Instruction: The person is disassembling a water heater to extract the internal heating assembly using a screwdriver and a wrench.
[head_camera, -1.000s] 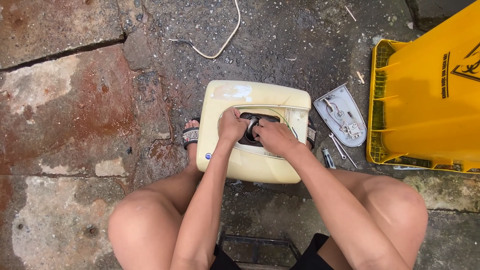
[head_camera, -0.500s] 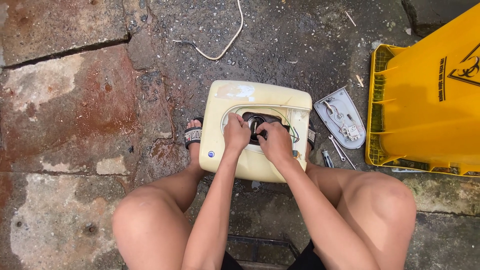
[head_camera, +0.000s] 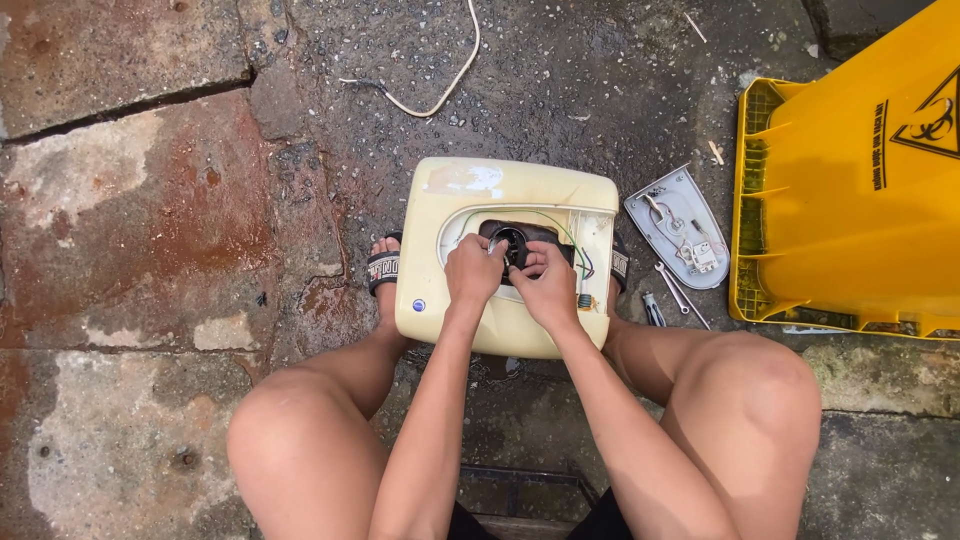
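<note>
While hands (head_camera: 510, 275) probe, heater (head_camera: 505, 200) lying crosswise

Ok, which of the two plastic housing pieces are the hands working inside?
The cream casing between the feet: both the left hand and right hand reach into its opening. The grey cover lies untouched beside it.

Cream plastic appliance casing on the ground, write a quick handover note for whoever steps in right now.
Left hand and right hand: both inside the opening of the cream plastic appliance casing, fingers on the dark round part among green wires; grip unclear.
Done: grey oval cover plate is off, lying right of the casing beside small metal tools.
Left: internal work, refitting the cover.
</note>
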